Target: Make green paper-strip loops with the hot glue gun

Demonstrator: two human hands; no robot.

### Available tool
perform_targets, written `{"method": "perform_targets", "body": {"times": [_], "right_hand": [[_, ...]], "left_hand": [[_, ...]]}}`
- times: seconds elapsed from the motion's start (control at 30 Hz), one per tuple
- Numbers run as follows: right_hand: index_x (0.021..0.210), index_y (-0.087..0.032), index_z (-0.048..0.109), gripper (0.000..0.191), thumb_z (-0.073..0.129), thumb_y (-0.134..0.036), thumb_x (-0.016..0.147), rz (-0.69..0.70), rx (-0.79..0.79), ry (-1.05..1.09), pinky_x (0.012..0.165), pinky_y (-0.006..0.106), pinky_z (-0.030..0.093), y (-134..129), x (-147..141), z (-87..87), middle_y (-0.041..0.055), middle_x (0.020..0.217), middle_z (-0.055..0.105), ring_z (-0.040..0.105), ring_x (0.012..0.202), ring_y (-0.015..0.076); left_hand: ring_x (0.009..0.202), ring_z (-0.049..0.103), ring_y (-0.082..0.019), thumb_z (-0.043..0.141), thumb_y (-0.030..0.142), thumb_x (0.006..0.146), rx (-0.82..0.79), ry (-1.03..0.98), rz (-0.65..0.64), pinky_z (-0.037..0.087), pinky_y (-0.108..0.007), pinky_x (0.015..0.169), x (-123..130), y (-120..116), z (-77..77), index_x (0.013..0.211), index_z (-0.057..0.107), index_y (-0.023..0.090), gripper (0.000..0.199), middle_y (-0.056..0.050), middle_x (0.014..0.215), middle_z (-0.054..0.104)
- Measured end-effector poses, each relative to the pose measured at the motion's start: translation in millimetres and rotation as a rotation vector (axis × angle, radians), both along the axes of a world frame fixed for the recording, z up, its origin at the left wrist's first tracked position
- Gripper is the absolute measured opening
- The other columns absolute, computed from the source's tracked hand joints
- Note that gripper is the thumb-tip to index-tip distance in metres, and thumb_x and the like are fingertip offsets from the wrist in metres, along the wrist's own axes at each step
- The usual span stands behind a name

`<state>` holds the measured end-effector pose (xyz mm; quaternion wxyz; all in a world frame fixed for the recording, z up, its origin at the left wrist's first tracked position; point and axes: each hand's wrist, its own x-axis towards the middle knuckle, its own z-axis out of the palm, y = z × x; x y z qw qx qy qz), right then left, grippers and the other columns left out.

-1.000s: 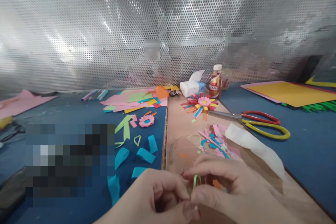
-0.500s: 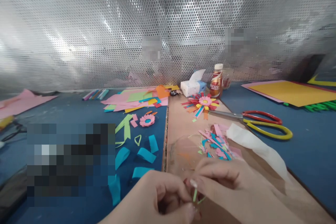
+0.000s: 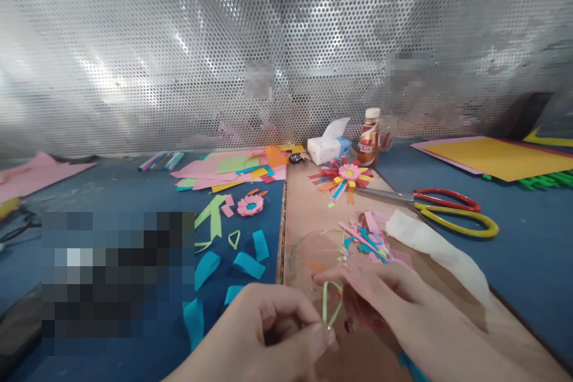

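Note:
My left hand (image 3: pixel 273 334) pinches a thin light-green paper strip bent into a teardrop loop (image 3: pixel 324 305) between thumb and fingertips. The loop stands upright, its narrow end in the pinch. Just right of it is my right hand (image 3: pixel 398 301), fingers stretched out above the brown board, holding nothing I can see. A similar green paper loop (image 3: pixel 231 238) lies on the blue table, near curled blue paper strips (image 3: pixel 249 265) and a pink paper flower (image 3: pixel 250 205). Farther back on the board rests a many-coloured paper flower (image 3: pixel 349 174).
Paper scraps (image 3: pixel 369 242) and white tissue (image 3: pixel 430 245) lie beyond my right hand. Scissors (image 3: pixel 447 209) with red and yellow handles sit at right. Behind stand a tissue pack (image 3: pixel 326 150), a bottle (image 3: pixel 369 140) and a perforated metal panel (image 3: pixel 277 42). Coloured sheets (image 3: pixel 496 157) lie at right.
My right hand has moved away from the left fingertips, and its fingers have straightened. The green loop now shows fully, held by my left hand alone.

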<state>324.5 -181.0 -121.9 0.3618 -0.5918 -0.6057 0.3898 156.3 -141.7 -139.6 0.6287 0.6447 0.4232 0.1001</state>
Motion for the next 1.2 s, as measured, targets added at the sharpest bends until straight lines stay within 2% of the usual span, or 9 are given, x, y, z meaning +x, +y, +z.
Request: {"method": "perform_targets", "body": {"times": [0.1, 0.17, 0.3, 0.4, 0.57, 0.77, 0.93, 1.03, 1.2], "right_hand": [[0.057, -0.022, 0.059, 0.042, 0.041, -0.047, 0.084, 0.053, -0.058, 0.058, 0.059, 0.021, 0.047, 3, -2, -5.0, 0.0002, 0.06, 0.06, 0.057, 0.061, 0.0125], [0.059, -0.02, 0.057, 0.038, 0.042, -0.045, 0.085, 0.078, -0.061, 0.066, 0.058, 0.019, 0.044, 4, -2, -11.1, -0.001, 0.061, 0.058, 0.054, 0.059, 0.0105], [0.059, -0.019, 0.053, 0.037, 0.041, -0.042, 0.086, 0.12, -0.06, -0.021, 0.053, 0.02, 0.039, 3, 0, -19.0, -0.0017, 0.057, 0.053, 0.049, 0.055, 0.0094], [0.06, -0.018, 0.053, 0.038, 0.037, -0.039, 0.087, 0.13, -0.004, -0.109, 0.051, 0.022, 0.037, 2, 0, -18.3, -0.0007, 0.057, 0.052, 0.047, 0.054, 0.0104], [0.06, -0.021, 0.054, 0.023, 0.05, -0.031, 0.081, 0.108, 0.128, -0.201, 0.054, 0.021, 0.038, 3, -2, -10.3, -0.0015, 0.061, 0.055, 0.049, 0.059, 0.0115], [0.059, -0.019, 0.053, 0.031, 0.045, -0.036, 0.085, 0.132, 0.072, -0.132, 0.048, 0.02, 0.034, 4, 2, -18.6, -0.0034, 0.055, 0.049, 0.044, 0.052, 0.0091], [0.066, -0.018, 0.055, 0.03, 0.045, -0.039, 0.085, 0.149, 0.029, -0.024, 0.05, 0.019, 0.036, 4, 3, -25.8, -0.0033, 0.057, 0.049, 0.045, 0.053, 0.0079], [0.065, -0.018, 0.053, 0.03, 0.045, -0.038, 0.085, 0.16, 0.011, 0.008, 0.05, 0.018, 0.037, 5, 1, -24.2, -0.0032, 0.058, 0.049, 0.045, 0.053, 0.0076], [0.061, -0.018, 0.051, 0.032, 0.047, -0.04, 0.083, 0.132, -0.072, 0.091, 0.046, 0.016, 0.036, 6, -3, -18.7, -0.0048, 0.052, 0.045, 0.043, 0.048, 0.0062]], "left_hand": [[0.04, 0.027, -0.004, 0.06, 0.04, 0.07, -0.064, -0.054, 0.045, 0.019, -0.018, 0.042, 1, 0, -1.6, 0.066, 0.058, 0.014, 0.027, 0.008, 0.044, 0.039], [0.041, 0.031, -0.004, 0.061, 0.041, 0.07, -0.101, -0.102, 0.049, 0.021, -0.018, 0.043, 0, 0, -3.8, 0.068, 0.058, 0.013, 0.028, 0.007, 0.045, 0.043], [0.042, 0.028, -0.004, 0.061, 0.039, 0.07, -0.081, -0.099, 0.032, 0.017, -0.019, 0.041, 0, 0, -6.3, 0.069, 0.06, 0.012, 0.028, 0.007, 0.044, 0.039], [0.04, 0.025, -0.003, 0.062, 0.038, 0.07, -0.092, -0.097, 0.013, 0.015, -0.02, 0.041, -1, 0, -6.1, 0.069, 0.06, 0.012, 0.026, 0.009, 0.043, 0.036], [0.041, 0.023, -0.003, 0.06, 0.04, 0.071, -0.087, -0.1, 0.005, 0.012, -0.021, 0.041, -1, -1, -6.3, 0.07, 0.061, 0.012, 0.028, 0.009, 0.044, 0.033], [0.041, 0.023, -0.004, 0.059, 0.044, 0.07, -0.076, -0.057, -0.009, 0.012, -0.022, 0.041, 0, -1, -8.5, 0.071, 0.061, 0.013, 0.031, 0.008, 0.045, 0.034], [0.046, 0.029, -0.007, 0.052, 0.042, 0.074, 0.073, 0.001, -0.03, 0.018, -0.021, 0.044, 0, -3, -6.8, 0.067, 0.055, 0.015, 0.028, 0.006, 0.049, 0.037], [0.047, 0.033, -0.007, 0.048, 0.04, 0.075, 0.178, 0.071, -0.074, 0.021, -0.02, 0.044, 0, -5, -2.9, 0.064, 0.051, 0.017, 0.026, 0.005, 0.051, 0.038], [0.047, 0.034, -0.008, 0.047, 0.038, 0.076, 0.275, 0.118, -0.103, 0.023, -0.019, 0.044, 1, -7, 2.5, 0.066, 0.055, 0.017, 0.025, 0.004, 0.052, 0.039]]}}
